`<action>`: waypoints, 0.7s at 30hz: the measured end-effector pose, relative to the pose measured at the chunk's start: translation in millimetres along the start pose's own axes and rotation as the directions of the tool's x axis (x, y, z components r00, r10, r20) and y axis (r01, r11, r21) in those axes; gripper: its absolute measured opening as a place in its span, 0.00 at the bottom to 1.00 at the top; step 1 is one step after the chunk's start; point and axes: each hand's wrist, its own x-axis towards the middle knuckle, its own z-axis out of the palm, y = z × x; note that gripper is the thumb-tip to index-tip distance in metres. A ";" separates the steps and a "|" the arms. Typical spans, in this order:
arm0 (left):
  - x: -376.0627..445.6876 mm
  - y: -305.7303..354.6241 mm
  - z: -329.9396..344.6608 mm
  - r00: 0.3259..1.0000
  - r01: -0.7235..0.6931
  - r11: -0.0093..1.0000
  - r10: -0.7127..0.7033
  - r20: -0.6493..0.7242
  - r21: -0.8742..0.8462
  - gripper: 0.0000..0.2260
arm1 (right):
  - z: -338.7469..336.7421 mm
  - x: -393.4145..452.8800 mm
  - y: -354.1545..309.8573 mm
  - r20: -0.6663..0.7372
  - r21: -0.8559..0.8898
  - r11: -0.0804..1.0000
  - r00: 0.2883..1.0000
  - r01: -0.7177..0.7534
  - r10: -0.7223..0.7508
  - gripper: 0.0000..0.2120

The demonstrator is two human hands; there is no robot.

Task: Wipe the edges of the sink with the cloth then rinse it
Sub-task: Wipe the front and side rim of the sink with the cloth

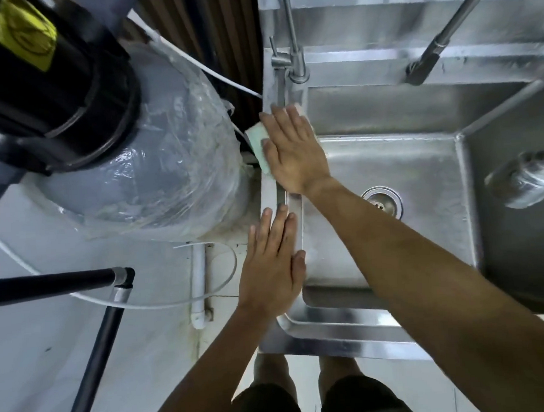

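Head view: wrapped tank (154,142) crowds sink (340,331) edge beside cloth (256,143)

Ahead along the sink (283,331) rim, a tap (294,59) blocks; the wrapped tank (154,155) crowds its left.

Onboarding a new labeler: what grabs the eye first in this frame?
The right hand pressing a pale green cloth flat on the steel sink's left edge, with the left hand flat on that edge nearer the person. Left of the sink bulks a plastic-wrapped grey tank.

No text can be read; the yellow label (25,33) is blurred.
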 end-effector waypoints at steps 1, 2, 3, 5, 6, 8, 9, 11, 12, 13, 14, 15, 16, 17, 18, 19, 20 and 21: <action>-0.2 -0.2 0.1 1.000 -0.002 1.000 0.002 0.006 0.001 0.27 | -3.5 8.9 -4.8 0.005 0.033 0.996 0.996 -0.085 0.084 0.27; 0.4 0.1 -0.5 1.000 -0.002 1.000 0.002 0.012 0.001 0.27 | -7.8 18.7 -7.4 0.019 0.056 0.987 0.989 -0.148 0.147 0.28; 1.0 0.6 -1.3 1.000 0.003 1.000 -0.004 0.018 0.002 0.27 | -12.4 28.7 -7.9 0.035 0.079 0.978 0.981 -0.192 0.190 0.29; 0.6 2.3 -3.0 1.000 0.013 1.000 -0.013 0.023 0.008 0.28 | -21.2 42.0 -3.0 0.058 0.155 0.963 0.975 -0.221 0.215 0.30; -0.2 3.0 -4.0 1.000 0.016 1.000 -0.016 0.020 0.008 0.28 | -25.6 41.8 2.2 0.049 0.203 0.961 0.982 -0.188 0.182 0.31; 3.2 2.5 -9.3 1.000 0.018 1.000 -0.018 0.007 0.002 0.27 | -29.8 29.6 21.5 -0.039 0.213 0.977 0.999 0.011 -0.002 0.30; 8.3 1.9 -13.3 1.000 0.022 1.000 -0.022 -0.007 -0.003 0.26 | -29.7 22.7 34.4 -0.056 0.139 0.979 0.988 0.147 -0.141 0.29; 27.7 0.5 -20.4 0.999 0.023 1.000 -0.023 -0.029 -0.003 0.25 | -29.0 23.0 60.1 0.045 -0.040 0.915 0.916 0.400 -0.399 0.27; 38.9 0.1 -22.8 1.000 0.017 1.000 -0.017 -0.008 -0.003 0.27 | -28.5 29.9 67.4 0.109 -0.087 0.876 0.879 0.474 -0.465 0.27; 48.4 -0.3 -23.5 1.000 0.009 1.000 -0.009 0.021 0.000 0.28 | -27.5 38.7 71.0 0.156 -0.118 0.847 0.852 0.518 -0.499 0.27; 54.3 -1.0 -22.5 0.999 0.005 1.000 -0.006 0.041 0.009 0.29 | -25.4 46.0 71.3 0.188 -0.144 0.830 0.839 0.539 -0.512 0.27; 57.0 -1.5 -20.7 0.999 0.009 1.000 -0.010 0.047 0.022 0.29 | -22.7 51.0 69.5 0.197 -0.161 0.824 0.836 0.543 -0.512 0.27; 57.2 -1.6 -19.2 0.999 0.019 0.999 -0.020 0.048 0.033 0.29 | -20.4 53.8 66.6 0.181 -0.157 0.837 0.848 0.525 -0.498 0.27; 56.7 -1.6 -18.9 0.998 0.026 0.999 -0.028 0.049 0.039 0.29 | -18.7 54.8 63.2 0.139 -0.138 0.871 0.880 0.471 -0.454 0.27; 56.2 -1.1 -18.8 0.998 0.027 0.999 -0.029 0.050 0.043 0.29 | -17.9 55.0 58.8 0.087 -0.109 0.917 0.923 0.384 -0.376 0.26; 55.3 -0.1 -18.7 0.999 0.027 0.999 -0.029 0.045 0.045 0.29 | -17.5 55.3 52.8 0.045 -0.076 0.955 0.958 0.287 -0.284 0.26; 54.9 0.6 -18.6 0.999 0.028 0.999 -0.029 0.039 0.045 0.29 | -17.9 55.7 45.2 0.021 -0.044 0.978 0.979 0.202 -0.201 0.26; 55.3 0.9 -19.0 0.999 0.024 0.999 -0.026 0.037 0.040 0.29 | -18.7 54.0 37.6 0.014 -0.012 0.990 0.990 0.140 -0.140 0.26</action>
